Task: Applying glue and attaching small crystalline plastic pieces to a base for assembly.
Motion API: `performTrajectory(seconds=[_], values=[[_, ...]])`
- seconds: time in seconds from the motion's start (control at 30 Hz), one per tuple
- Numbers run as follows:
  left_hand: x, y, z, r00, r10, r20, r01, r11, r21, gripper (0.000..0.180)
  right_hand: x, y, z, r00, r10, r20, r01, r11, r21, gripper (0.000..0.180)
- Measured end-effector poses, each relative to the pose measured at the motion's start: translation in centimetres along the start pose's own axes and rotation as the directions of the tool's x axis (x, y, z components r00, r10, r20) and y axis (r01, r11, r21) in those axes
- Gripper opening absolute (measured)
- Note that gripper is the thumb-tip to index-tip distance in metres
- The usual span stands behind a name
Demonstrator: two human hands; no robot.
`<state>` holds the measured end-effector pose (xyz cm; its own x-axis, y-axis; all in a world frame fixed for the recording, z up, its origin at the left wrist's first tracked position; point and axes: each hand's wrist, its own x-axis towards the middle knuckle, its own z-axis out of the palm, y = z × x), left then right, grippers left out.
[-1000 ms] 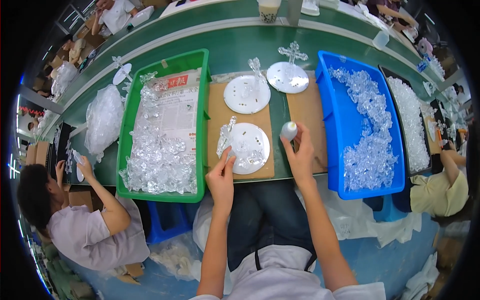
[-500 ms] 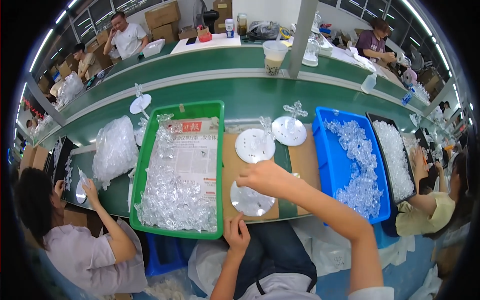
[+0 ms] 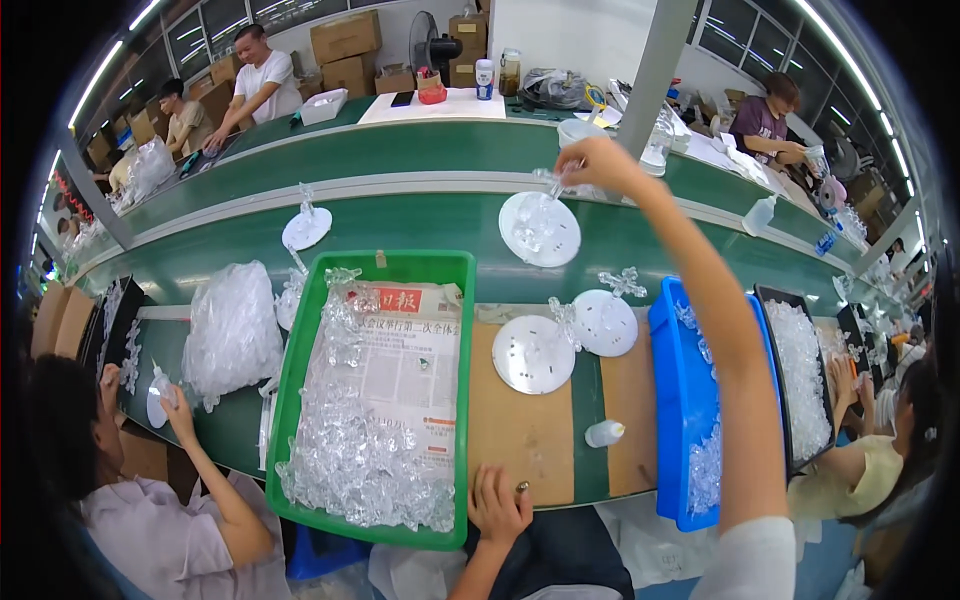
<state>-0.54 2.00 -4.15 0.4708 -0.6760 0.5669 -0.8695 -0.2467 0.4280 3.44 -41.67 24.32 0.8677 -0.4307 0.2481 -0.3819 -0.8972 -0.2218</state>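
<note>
My right hand (image 3: 598, 165) reaches far forward, fingers pinched on a clear plastic flower-like piece that stands on a round white disc (image 3: 557, 243). That disc is at the far green surface; whether it touches there I cannot tell. My left hand (image 3: 497, 508) is curled at the near table edge, with a small dark-and-metal tip (image 3: 522, 487) showing by its thumb; the rest of that item is hidden. Between my hands, a white disc with small dark marks (image 3: 525, 365) lies on brown board, beside another disc (image 3: 600, 330) with clear pieces. A small white bottle (image 3: 604, 433) lies nearer.
A green tray (image 3: 468, 400) with newspaper and clear plastic parts stands at left. At right are a blue bin (image 3: 670, 400) and a black tray of clear parts (image 3: 800, 370). A post (image 3: 652, 75) rises beyond my right hand. Co-workers sit on both sides.
My right hand has moved from the near disc to the far surface, carrying a disc by its clear piece. The small bottle is uncovered. My left hand has drawn away from the near disc's place.
</note>
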Motion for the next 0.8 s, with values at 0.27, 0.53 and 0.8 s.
performTrajectory(seconds=[0.27, 0.53, 0.8], values=[[-0.3, 0.3, 0.1, 1.0, 0.006, 0.026, -0.008, 0.999, 0.049, 0.048, -0.2, 5.0, 11.0, 0.943, 0.288, -0.168, -0.297, 0.954, -0.033, 0.041], [0.4, 0.2, -0.3, 0.999, 0.005, 0.05, -0.007, 0.999, 0.04, 0.047, -13.7, -7.5, 9.8, 0.948, 0.226, 0.226, -0.193, 0.968, -0.159, 0.036], [1.6, 0.6, -1.8, 0.995, 0.048, 0.089, -0.019, 0.955, -0.296, 0.049, -16.7, -11.6, 8.8, 0.9, -0.146, 0.411, 0.118, 0.989, 0.091, 0.036]])
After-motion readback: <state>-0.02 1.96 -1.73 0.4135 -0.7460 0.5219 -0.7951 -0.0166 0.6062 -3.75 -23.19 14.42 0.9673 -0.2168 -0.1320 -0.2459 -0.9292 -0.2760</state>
